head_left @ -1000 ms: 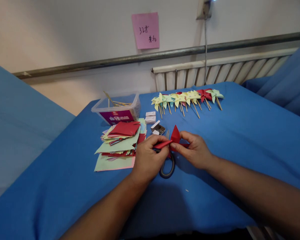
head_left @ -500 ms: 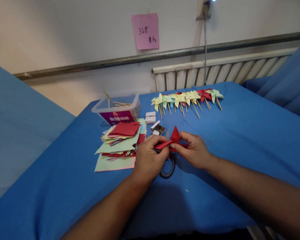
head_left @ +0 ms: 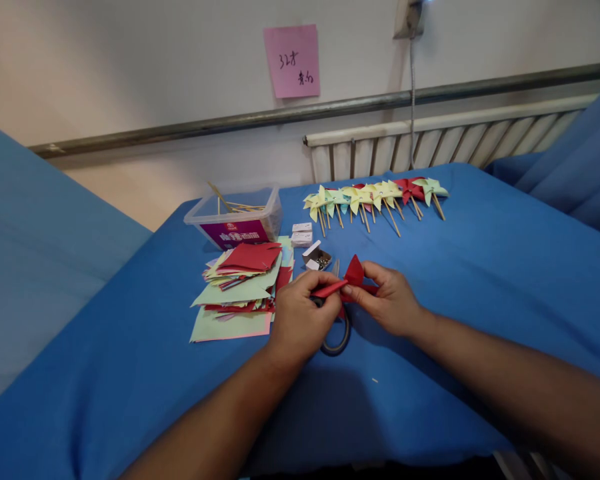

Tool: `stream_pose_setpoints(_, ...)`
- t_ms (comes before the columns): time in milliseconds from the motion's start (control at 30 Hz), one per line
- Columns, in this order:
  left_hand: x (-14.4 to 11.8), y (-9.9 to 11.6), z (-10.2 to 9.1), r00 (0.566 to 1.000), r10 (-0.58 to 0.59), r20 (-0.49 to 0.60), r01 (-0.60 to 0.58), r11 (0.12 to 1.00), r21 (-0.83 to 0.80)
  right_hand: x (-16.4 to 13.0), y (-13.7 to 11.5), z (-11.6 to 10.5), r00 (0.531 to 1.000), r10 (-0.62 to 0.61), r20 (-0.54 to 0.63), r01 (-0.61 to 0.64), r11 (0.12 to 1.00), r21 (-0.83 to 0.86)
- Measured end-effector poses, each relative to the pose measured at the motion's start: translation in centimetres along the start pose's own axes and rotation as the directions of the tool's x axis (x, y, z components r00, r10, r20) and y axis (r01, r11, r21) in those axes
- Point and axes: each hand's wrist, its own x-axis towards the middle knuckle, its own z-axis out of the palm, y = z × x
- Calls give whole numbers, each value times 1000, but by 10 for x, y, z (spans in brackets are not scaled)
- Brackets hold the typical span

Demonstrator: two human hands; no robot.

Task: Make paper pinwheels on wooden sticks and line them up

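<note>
Between both hands is a red paper pinwheel [head_left: 355, 271], its blades folded in toward the middle. My left hand [head_left: 303, 313] pinches a blade on the left side, fingers closed. My right hand [head_left: 387, 300] grips the paper from the right, with the thumb pressed near its centre. Below the pinwheel, a pair of scissors [head_left: 339, 348] with dark handles lies on the blue cloth, partly hidden by my left hand and the paper. Just behind the hands stands an opened small box of metal pins [head_left: 322, 259].
Stacks of coloured paper [head_left: 233, 327] lie left of my hands. Behind them stands a clear plastic box [head_left: 275, 217] holding thin sticks. Small white boxes [head_left: 302, 239] sit beside it. Finished pinwheels [head_left: 380, 193] line the back of the blue-covered table [head_left: 480, 280], near a radiator [head_left: 370, 153].
The red upper blade of the pinwheel leans slightly more to the right and sits a little lower. Both hands keep their hold on the paper, nearly still.
</note>
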Motion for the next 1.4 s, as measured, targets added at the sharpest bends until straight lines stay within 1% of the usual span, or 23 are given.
stream_pose_setpoints(100,1,2,0,998,-68,3,68,992,-103,0,-1,1,1000,28,0,-28,998,60)
stream_pose_setpoints(167,3,3,0,989,-144,33,148,968,-203,0,-1,2,998,62,15,-64,987,147)
stream_pose_setpoints(267,5,2,0,956,-272,110,293,884,-365,0,0,6,990,134,48,-142,938,317)
stream_pose_setpoints(367,7,-1,2,930,-343,134,364,805,-468,0,2,9,981,173,84,-192,873,449)
stream_pose_setpoints(467,9,-4,4,908,-393,145,403,727,-556,0,3,10,979,178,103,-206,844,495)
stream_pose_setpoints(600,9,-7,7,877,-429,216,455,595,-662,0,3,11,976,202,80,-215,841,497)
stream_pose_setpoints(667,9,-8,8,869,-428,247,472,566,-676,0,3,11,976,207,64,-212,848,486)
stream_pose_setpoints(733,9,-8,9,869,-428,249,474,573,-668,0,2,12,977,206,58,-208,854,476)
stream_pose_setpoints(833,9,-8,9,872,-436,223,466,598,-652,0,1,12,978,202,55,-204,867,454)
stream_pose_setpoints(900,9,-7,8,870,-441,220,467,593,-656,-1,0,12,978,201,52,-203,872,445)
stream_pose_setpoints(1067,10,-8,9,873,-431,229,466,595,-655,-1,2,16,971,226,77,-235,843,485)
stream_pose_setpoints(1133,9,-9,11,882,-421,211,445,601,-664,1,6,17,969,236,68,-238,835,495)
stream_pose_setpoints(1167,9,-11,12,893,-413,176,417,619,-665,2,8,17,969,242,52,-236,836,496)
stream_pose_setpoints(1200,9,-12,12,907,-405,118,378,656,-654,3,11,16,968,249,25,-229,843,487)
stream_pose_setpoints(1233,9,-13,12,920,-391,43,330,709,-624,5,13,15,968,252,-13,-218,858,464)
stream_pose_setpoints(1300,8,-14,12,938,-332,-98,240,828,-506,8,17,12,966,238,-102,-184,908,377)
stream_pose_setpoints(1333,7,-14,12,946,-291,-141,204,876,-436,10,18,10,966,215,-145,-161,935,315)
stream_pose_setpoints(1400,3,-13,13,968,-205,-147,147,933,-327,11,19,7,968,141,-208,-105,979,174)
